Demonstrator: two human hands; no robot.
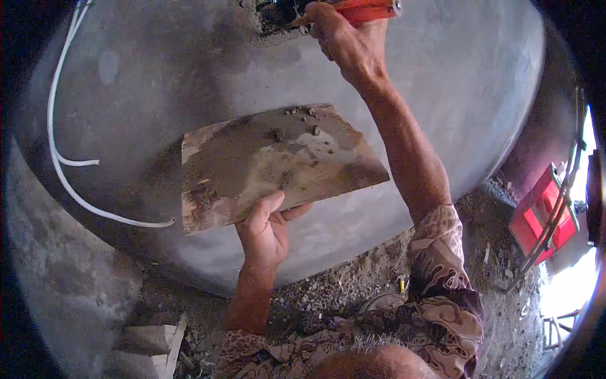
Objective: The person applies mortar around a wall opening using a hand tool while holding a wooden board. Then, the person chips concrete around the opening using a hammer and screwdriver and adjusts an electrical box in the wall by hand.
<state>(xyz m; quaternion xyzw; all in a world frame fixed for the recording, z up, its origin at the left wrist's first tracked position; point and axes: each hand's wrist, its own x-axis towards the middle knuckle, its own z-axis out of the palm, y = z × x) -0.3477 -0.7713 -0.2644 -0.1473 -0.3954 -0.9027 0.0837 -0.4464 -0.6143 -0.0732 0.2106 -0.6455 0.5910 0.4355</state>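
Dim, grainy, glare at right

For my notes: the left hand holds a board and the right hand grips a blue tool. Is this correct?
The colour is wrong: the head view shows the right hand gripping a red tool. The left hand does hold a board.

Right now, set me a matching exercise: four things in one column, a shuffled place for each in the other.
1. Mortar-smeared wooden board
2. Thin white cables
3. Red-handled tool
4. Dark, rough-edged opening

A. Against the grey wall, at the picture's left
B. At the picture's top, left of the bare right hand
C. Gripped in that right hand
D. Held at its lower edge by the bare left hand

Pairs: 1-D; 2-A; 3-C; 4-B
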